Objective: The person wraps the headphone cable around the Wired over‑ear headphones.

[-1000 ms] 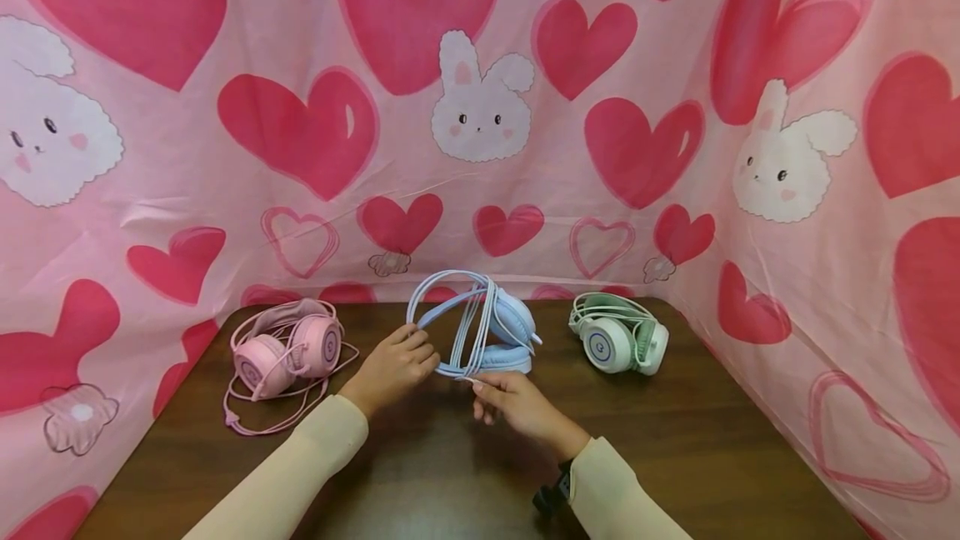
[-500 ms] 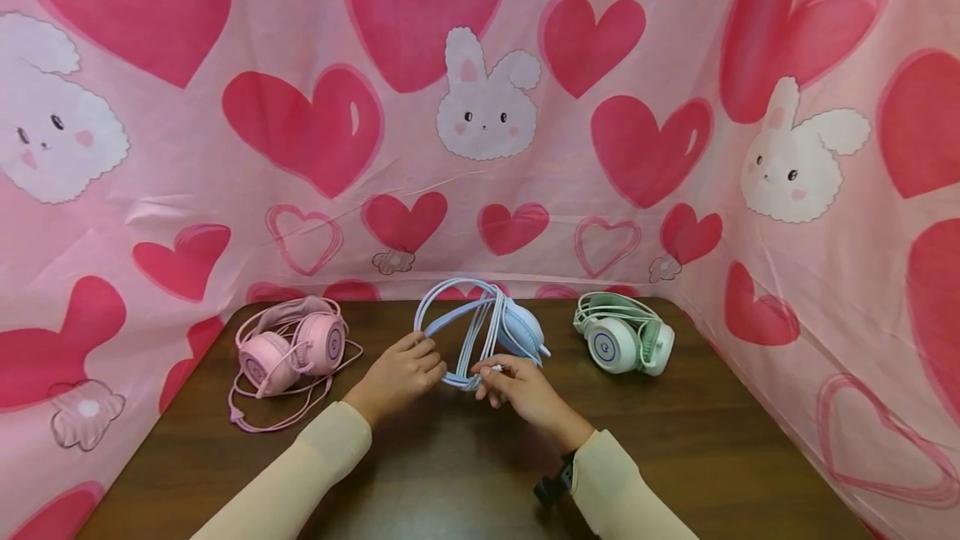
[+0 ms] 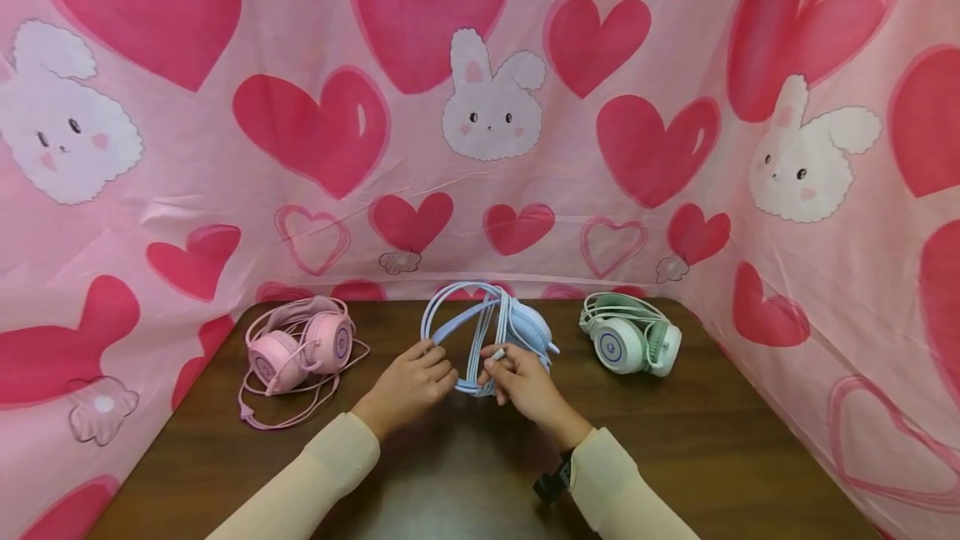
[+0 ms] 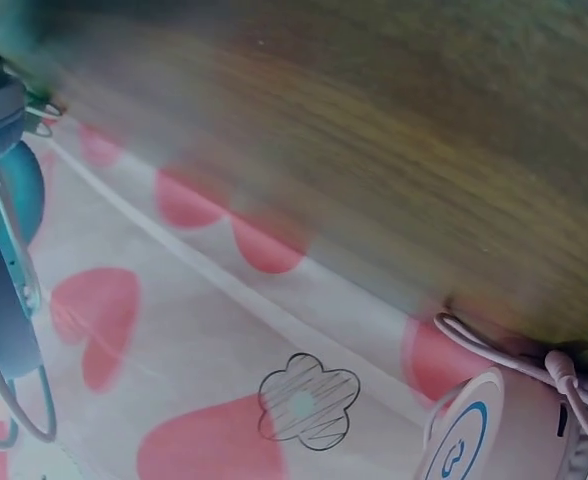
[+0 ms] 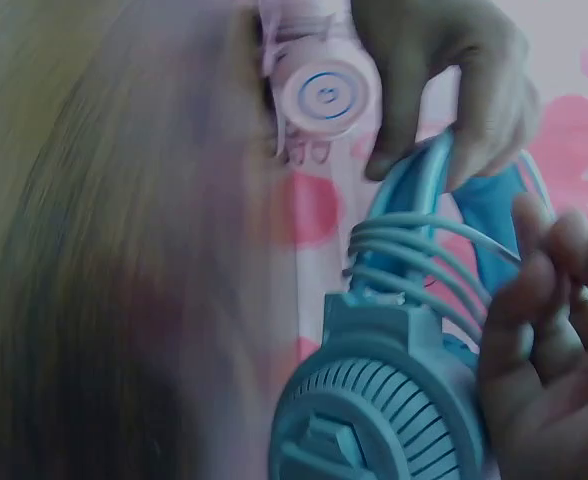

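A pair of light blue headphones (image 3: 531, 325) is held up over the middle of the table, its pale cable (image 5: 394, 236) wound in several turns around the headband. My left hand (image 3: 417, 380) grips the headband at its left side. With thumb and forefinger, my right hand (image 3: 527, 388) pinches the cable's end, where a small whitish piece (image 3: 498, 353) shows. In the right wrist view, one strand runs from the wound turns to these fingers, above the ribbed ear cup (image 5: 384, 410). Only part of the headphones shows at the left edge of the left wrist view.
Pink headphones (image 3: 330, 342) lie on the dark wooden table (image 3: 450, 482) at the left, their cable looped in front. Green and white headphones (image 3: 621, 345) sit at the right. A pink cloth (image 3: 480, 182) with hearts and rabbits hangs behind and along both sides.
My right hand has lifted the cable end up and towards the headband, away from the bottom of the wound turns. My left hand keeps its grip as the headphones turn slightly.
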A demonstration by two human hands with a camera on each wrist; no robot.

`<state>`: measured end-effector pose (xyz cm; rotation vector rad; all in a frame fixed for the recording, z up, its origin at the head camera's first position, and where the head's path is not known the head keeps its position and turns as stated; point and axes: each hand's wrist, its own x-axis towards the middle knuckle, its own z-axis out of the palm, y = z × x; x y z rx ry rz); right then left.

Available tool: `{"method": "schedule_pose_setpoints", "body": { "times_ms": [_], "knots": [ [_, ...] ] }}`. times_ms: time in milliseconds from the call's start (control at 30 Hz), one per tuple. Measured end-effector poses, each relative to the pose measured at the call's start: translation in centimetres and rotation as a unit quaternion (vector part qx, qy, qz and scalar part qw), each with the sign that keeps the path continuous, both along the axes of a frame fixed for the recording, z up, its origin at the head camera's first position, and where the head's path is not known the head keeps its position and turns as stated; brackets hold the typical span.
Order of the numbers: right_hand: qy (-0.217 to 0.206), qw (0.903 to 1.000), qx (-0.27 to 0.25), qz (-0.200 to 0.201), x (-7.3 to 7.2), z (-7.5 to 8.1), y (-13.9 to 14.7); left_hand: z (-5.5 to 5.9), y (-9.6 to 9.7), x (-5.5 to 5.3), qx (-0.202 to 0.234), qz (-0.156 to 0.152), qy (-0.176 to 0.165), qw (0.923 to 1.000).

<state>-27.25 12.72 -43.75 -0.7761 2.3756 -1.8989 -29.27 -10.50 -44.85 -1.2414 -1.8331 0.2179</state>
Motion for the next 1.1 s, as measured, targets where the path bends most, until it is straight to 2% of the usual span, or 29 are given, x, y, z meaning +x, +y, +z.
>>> {"method": "schedule_pose_setpoints", "body": {
  "times_ms": [67,133,300,367,467,533,600,833,967,1100],
  "knots": [
    [0.036,0.9981,0.038,-0.033,0.1,0.1,-0.2,0.1,0.1,0.3,0.000,0.002,-0.007,1.0000],
    [0.078,0.9913,0.082,-0.067,0.2,0.3,-0.3,0.2,0.3,0.6,-0.003,0.005,-0.002,1.0000],
    [0.167,0.9628,0.172,-0.125,0.1,0.7,-0.4,0.3,0.9,1.0,-0.015,0.003,0.019,0.9997],
    [0.196,0.9480,0.209,-0.140,0.0,0.8,-0.5,0.4,1.1,1.2,-0.017,0.002,0.018,0.9997],
    [0.233,0.9187,0.270,-0.169,-0.1,1.0,-0.4,0.4,1.2,1.5,-0.018,0.003,0.016,0.9997],
    [0.246,0.9013,0.305,-0.184,-0.2,1.1,-0.4,0.5,1.2,1.6,-0.020,0.003,0.017,0.9997],
    [0.251,0.8887,0.330,-0.195,-0.3,1.1,-0.3,0.7,1.2,1.8,-0.022,0.004,0.020,0.9996],
    [0.276,0.8615,0.364,-0.222,-0.3,1.1,0.1,0.8,1.5,1.7,-0.024,0.007,0.019,0.9995],
    [0.287,0.8536,0.365,-0.236,-0.2,1.0,0.2,0.8,1.6,1.7,-0.022,0.005,0.025,0.9994],
    [0.302,0.8507,0.354,-0.244,-0.1,0.8,0.4,0.9,1.8,1.9,-0.021,0.003,0.030,0.9993]
  ]
}}
